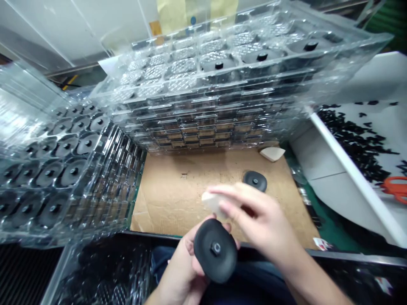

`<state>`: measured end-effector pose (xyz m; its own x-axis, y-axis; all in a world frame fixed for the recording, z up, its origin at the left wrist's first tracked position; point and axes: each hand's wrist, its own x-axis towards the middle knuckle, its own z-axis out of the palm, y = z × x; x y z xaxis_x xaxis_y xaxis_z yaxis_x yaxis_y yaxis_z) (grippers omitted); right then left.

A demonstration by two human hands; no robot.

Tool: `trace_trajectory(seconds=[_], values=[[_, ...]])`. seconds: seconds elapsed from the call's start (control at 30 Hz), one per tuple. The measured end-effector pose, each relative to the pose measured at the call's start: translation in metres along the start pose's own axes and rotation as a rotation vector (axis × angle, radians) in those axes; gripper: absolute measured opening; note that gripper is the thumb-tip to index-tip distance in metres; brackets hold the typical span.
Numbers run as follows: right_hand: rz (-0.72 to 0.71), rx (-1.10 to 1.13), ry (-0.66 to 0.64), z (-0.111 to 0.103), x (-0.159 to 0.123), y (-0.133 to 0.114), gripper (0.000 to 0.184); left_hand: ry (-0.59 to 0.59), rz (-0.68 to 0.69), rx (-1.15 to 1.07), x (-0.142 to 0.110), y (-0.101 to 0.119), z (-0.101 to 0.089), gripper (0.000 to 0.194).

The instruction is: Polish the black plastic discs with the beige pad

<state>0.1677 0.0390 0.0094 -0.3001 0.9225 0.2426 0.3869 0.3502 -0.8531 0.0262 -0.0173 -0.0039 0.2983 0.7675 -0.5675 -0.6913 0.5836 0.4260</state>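
My left hand (186, 264) is closed around a black oval disc (215, 250) with a small hub in its middle, holding it face up just above the table's near edge. My right hand (257, 218) pinches a small white wedge-shaped pad (212, 200) and holds it just above the disc's far rim. A second black disc (255, 180) lies on the brown cardboard sheet (178, 186) beyond my hands. Another white pad (272, 153) rests at the cardboard's far right corner.
A tall stack of clear plastic trays (203, 110) stands behind the cardboard, a few discs in its top tray. More trays filled with black discs (47, 169) lean at the left. At right, a white tray (352, 169) holds several small black parts and orange scissors (396, 189).
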Motion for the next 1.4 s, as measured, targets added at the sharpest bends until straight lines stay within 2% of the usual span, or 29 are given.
trace_trajectory(seconds=[0.07,0.1,0.23,0.33,0.43,0.53,0.63,0.73,0.83,0.9,0.93,1.0,1.07,1.1,1.13,1.2,1.27,1.37,1.4], values=[[0.243,0.027,0.030,0.003,-0.002,0.027,0.021,0.000,-0.007,-0.047,-0.001,0.005,-0.002,0.054],[0.285,0.017,0.021,0.007,-0.006,0.040,0.022,0.007,-0.006,-0.066,0.000,0.006,-0.005,0.054],[0.302,-0.068,-0.029,0.030,-0.039,0.079,0.026,0.050,0.046,-0.092,0.006,0.009,-0.020,0.056],[0.329,-0.168,-0.003,0.041,-0.068,0.089,0.028,0.078,0.111,-0.108,0.011,0.009,-0.027,0.050],[0.334,-0.247,-0.019,0.043,-0.087,0.091,0.034,0.144,0.200,-0.128,0.015,0.008,-0.027,0.044],[0.345,-0.338,-0.010,0.041,-0.094,0.095,0.029,0.234,0.276,-0.131,0.017,0.007,-0.026,0.042],[0.335,-0.349,-0.007,0.036,-0.087,0.096,0.028,0.266,0.303,-0.124,0.018,0.006,-0.026,0.046],[0.318,-0.278,-0.036,0.028,-0.065,0.079,0.025,0.263,0.309,-0.111,0.019,0.006,-0.026,0.048],[0.271,-0.161,-0.033,0.023,-0.035,0.036,0.019,0.247,0.322,-0.099,0.019,0.005,-0.022,0.051],[0.154,0.011,0.037,0.023,-0.016,0.004,0.021,0.219,0.293,-0.104,0.018,0.004,-0.018,0.053],[0.037,0.042,0.068,0.024,-0.008,-0.009,0.024,0.206,0.265,-0.106,0.017,0.004,-0.016,0.052],[-0.030,0.084,-0.016,0.025,0.003,-0.026,0.026,0.202,0.236,-0.085,0.015,0.005,-0.012,0.045],[0.001,0.079,-0.165,0.025,0.009,-0.032,0.023,0.200,0.270,-0.048,0.014,0.007,-0.008,0.041],[0.016,0.069,-0.188,0.025,0.010,-0.033,0.022,0.188,0.295,-0.031,0.013,0.008,-0.007,0.040],[0.010,0.052,-0.147,0.026,0.011,-0.032,0.021,0.165,0.302,-0.019,0.013,0.009,-0.005,0.039],[-0.056,0.039,0.017,0.026,0.009,-0.030,0.023,0.108,0.262,-0.017,0.012,0.010,-0.004,0.035],[-0.093,0.073,0.060,0.025,0.004,-0.030,0.026,0.107,0.235,-0.019,0.010,0.010,-0.005,0.034],[-0.021,0.144,-0.141,0.018,-0.001,-0.031,0.023,0.154,0.264,-0.026,0.009,0.009,-0.010,0.051],[0.011,0.144,-0.168,0.017,-0.001,-0.032,0.021,0.151,0.272,-0.021,0.009,0.008,-0.010,0.054]])
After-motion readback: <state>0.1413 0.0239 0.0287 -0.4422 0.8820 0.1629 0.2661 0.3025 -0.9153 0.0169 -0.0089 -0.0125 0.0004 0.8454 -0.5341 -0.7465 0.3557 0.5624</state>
